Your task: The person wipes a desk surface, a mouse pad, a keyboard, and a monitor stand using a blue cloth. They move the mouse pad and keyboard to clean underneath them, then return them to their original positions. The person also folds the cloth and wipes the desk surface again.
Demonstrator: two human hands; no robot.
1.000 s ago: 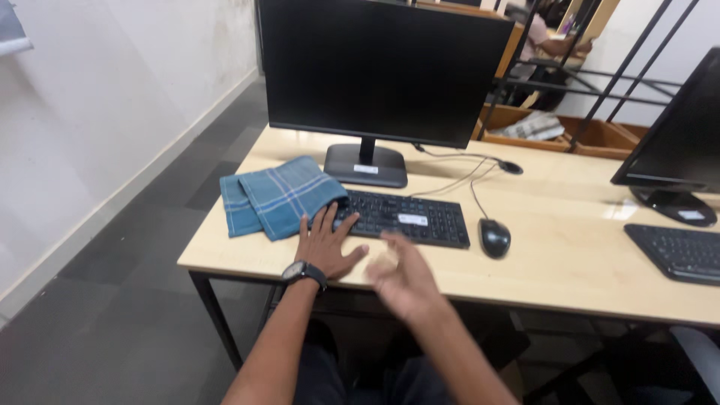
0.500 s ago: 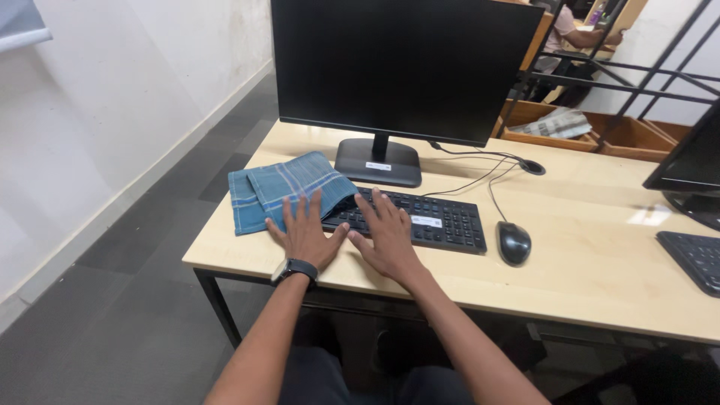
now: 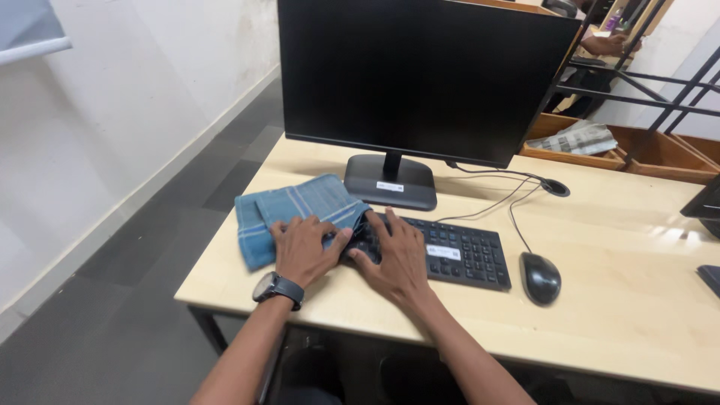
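A folded blue checked cloth (image 3: 300, 204) lies on the left part of the wooden desk (image 3: 600, 315), its right edge draped over the left end of a black keyboard (image 3: 461, 253). My left hand (image 3: 302, 251), with a black watch on the wrist, presses on the cloth with bent fingers gathering the fabric. My right hand (image 3: 397, 259) lies flat on the keyboard's left end, fingers apart, fingertips at the cloth's edge.
A large black monitor (image 3: 420, 75) on its stand rises just behind the keyboard. A black wired mouse (image 3: 541, 277) sits right of the keyboard, its cable running back. Wooden trays with papers (image 3: 581, 139) stand behind the desk. A wall and grey floor lie to the left.
My right hand came down from the air onto the keyboard's left end. My left hand shifted onto the cloth and its fingers curled. The view moved closer to the desk.
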